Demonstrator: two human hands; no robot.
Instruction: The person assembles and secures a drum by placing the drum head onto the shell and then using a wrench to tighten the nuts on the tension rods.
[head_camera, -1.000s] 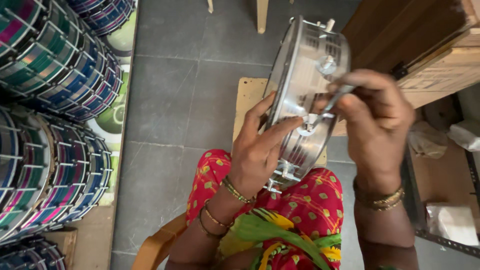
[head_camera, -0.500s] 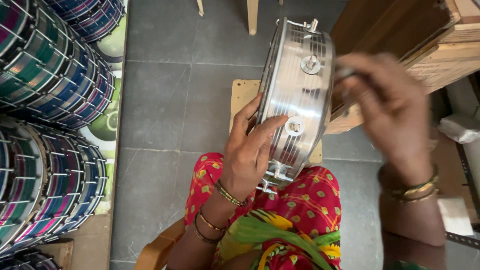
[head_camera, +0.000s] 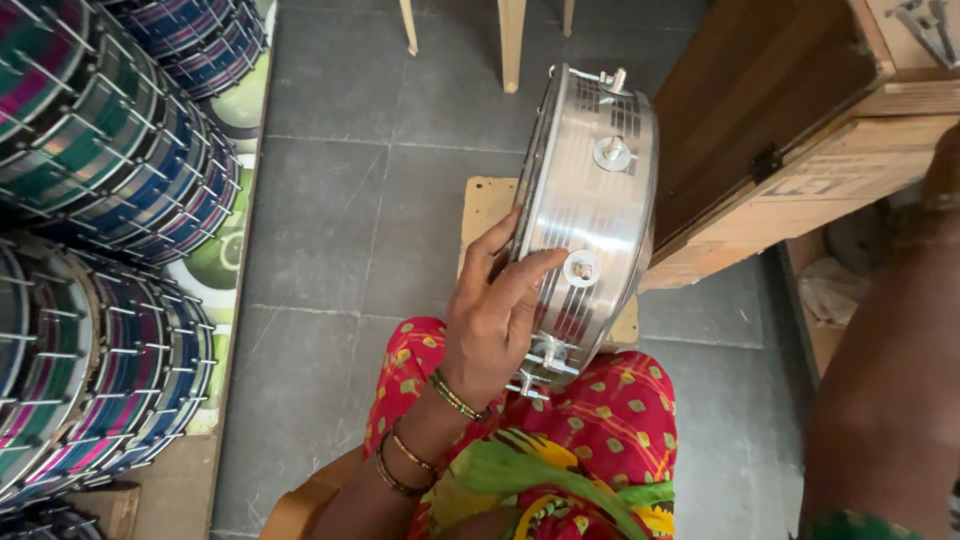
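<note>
A shiny metal drum shell (head_camera: 590, 215) with bolts and lugs stands on edge on my lap, over red patterned cloth. My left hand (head_camera: 492, 318), with bangles at the wrist, grips the shell's left rim, fingers spread across its side. My right forearm (head_camera: 880, 370) reaches up along the right edge of the view. My right hand (head_camera: 942, 165) is mostly cut off at the frame's right edge near a wooden box, so what it holds is hidden.
Stacks of colourful striped drums (head_camera: 95, 190) fill the left side. A small wooden board (head_camera: 485, 210) lies on the grey tiled floor under the shell. Wooden boxes (head_camera: 800, 130) stand at the upper right. Pale chair legs (head_camera: 510, 40) stand at the top.
My right hand has left the shell's lug and moved away to the right edge of view. The left hand keeps its hold, and the shell has tilted slightly.
</note>
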